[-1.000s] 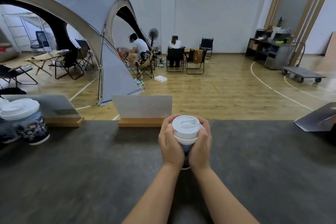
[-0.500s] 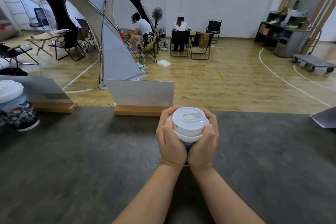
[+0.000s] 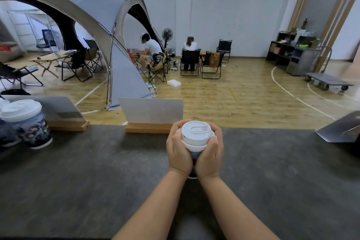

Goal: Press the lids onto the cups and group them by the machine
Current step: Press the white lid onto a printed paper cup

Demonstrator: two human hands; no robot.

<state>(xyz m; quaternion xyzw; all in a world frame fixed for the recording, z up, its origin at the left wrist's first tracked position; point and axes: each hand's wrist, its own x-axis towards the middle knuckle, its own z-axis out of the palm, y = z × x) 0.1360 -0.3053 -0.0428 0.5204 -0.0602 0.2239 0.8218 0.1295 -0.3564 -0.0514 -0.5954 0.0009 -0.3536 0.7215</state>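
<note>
A paper cup (image 3: 193,157) with a dark printed wall stands on the grey table (image 3: 97,181) in the middle. A white lid (image 3: 196,133) sits on its top. My left hand (image 3: 178,151) wraps the cup's left side and my right hand (image 3: 210,154) wraps the right, thumbs resting on the lid's rim. Most of the cup wall is hidden by my hands. At the far left stands a second lidded cup (image 3: 26,122) with a dark cartoon print, and another lidded cup is partly cut off beside it.
Two white sign boards on wooden bases (image 3: 151,116) (image 3: 58,112) stand along the table's far edge. A grey metal object (image 3: 342,128) lies at the right edge. Beyond the table are a wooden floor, a grey tent, folding chairs and seated people.
The view has tilted up and back, as one second ago. My hands stay wrapped around the cup with the lid on top.
</note>
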